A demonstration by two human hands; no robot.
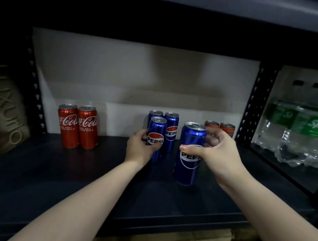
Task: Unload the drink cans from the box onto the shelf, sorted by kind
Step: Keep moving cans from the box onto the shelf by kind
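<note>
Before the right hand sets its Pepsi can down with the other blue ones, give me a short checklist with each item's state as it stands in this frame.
1. Right hand grips its Pepsi can: ok, thumb across the logo, fingers round the far side.
2. Left hand grips the front Pepsi can: ok.
3. Free shelf space beside the Pepsi group: ok, a gap shows to its right.
4. Kinds kept apart: ok, the two Coca-Cola cans stand well left of the blue ones.
5. Kind of the two cans behind the right hand: cannot tell, labels hidden.
6. Held can upright: ok, only slightly tilted.
</note>
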